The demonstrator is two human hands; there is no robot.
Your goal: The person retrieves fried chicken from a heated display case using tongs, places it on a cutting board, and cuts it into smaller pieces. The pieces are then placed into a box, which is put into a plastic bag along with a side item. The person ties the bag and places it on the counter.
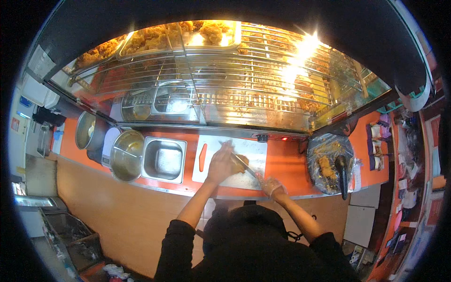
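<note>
We press our gloved left hand [220,164] down on a piece of fried chicken [241,162], its fingers closed over the golden, crusted piece, which lies near the middle of the white cutting board [206,173] on the orange counter [284,164]. Our gloved right hand [272,186] sits at the board's front right corner, its fingers wrapped tight around the handle of a knife [246,165], whose blade slants up and left until it meets the chicken just beside our left fingers. The board has an orange slot near its left edge. Left of the board, a rectangular steel pan [163,160] is sunk into the counter, and just beside it a round steel bowl [126,155] tilts on its side, with a second steel pot [86,130] further left. On the right, well apart from the board, a round tray [315,162] lined with clear film carries a few more fried pieces, and dark tongs [343,175] lie across it. Behind the counter rises a glass warming case [225,110] with wire racks, bright lamps and trays of fried chicken on its upper shelf; a steel pan and a lid rest on its lower left shelf
</note>
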